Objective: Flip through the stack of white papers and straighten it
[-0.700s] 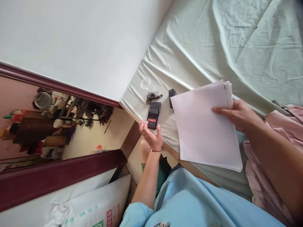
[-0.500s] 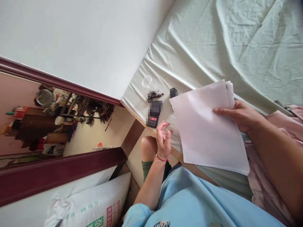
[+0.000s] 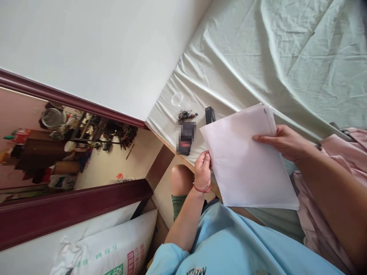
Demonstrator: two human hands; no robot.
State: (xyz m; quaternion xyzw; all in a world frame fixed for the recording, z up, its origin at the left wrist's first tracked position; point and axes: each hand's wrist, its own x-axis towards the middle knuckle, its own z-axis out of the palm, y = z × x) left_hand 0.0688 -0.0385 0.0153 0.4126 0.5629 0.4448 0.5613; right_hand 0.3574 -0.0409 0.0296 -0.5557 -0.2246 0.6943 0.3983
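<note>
A stack of white paper sheets [image 3: 246, 164] is held in front of me, tilted over the edge of the cloth-covered surface. My right hand [image 3: 289, 143] grips the stack by its right edge, thumb on top and fingers underneath. At the left edge, my left hand [image 3: 203, 172], with a red string on the wrist, has its thumb and fingers pinched together on the paper. Just beyond the paper's upper left corner lies a black stapler [image 3: 210, 114], partly covered by the sheets.
A blurred-out dark phone-like device [image 3: 185, 137], a bunch of keys [image 3: 186, 115] and a clear round container [image 3: 177, 99] sit on the pale green cloth [image 3: 237, 72]. Pink fabric [image 3: 338, 152] lies at right. A white sack [image 3: 114, 244] stands below left.
My left hand has gone from open fingers beside the stack to pinching its left edge. The paper and my right hand have shifted slightly left and down.
</note>
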